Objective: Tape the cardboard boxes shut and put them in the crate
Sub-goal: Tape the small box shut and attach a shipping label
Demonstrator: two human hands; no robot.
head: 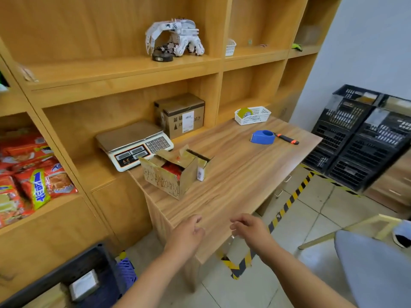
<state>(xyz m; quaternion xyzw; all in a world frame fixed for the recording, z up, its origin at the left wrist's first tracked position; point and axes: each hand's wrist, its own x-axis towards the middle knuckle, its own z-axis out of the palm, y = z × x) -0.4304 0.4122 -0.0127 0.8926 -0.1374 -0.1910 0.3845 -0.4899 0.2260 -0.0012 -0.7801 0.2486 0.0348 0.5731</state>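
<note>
An open cardboard box [165, 177] with raised flaps and red packets inside stands on the wooden table [235, 170], left of centre. A blue tape dispenser [263, 137] with an orange-and-black handle lies at the table's far right. A sealed cardboard box [181, 115] sits on the shelf behind. A black crate [73, 278] holding a taped box stands on the floor at lower left. My left hand [189, 232] and my right hand [249, 228] hover over the table's near edge, fingers loosely curled, holding nothing.
An electronic scale [133, 144] sits left of the open box. A white basket [253, 115] with a tape roll stands at the table's back. Stacked black crates [360, 138] lean at right. Snack packets [29, 174] fill the left shelf. A grey chair [373, 267] is near right.
</note>
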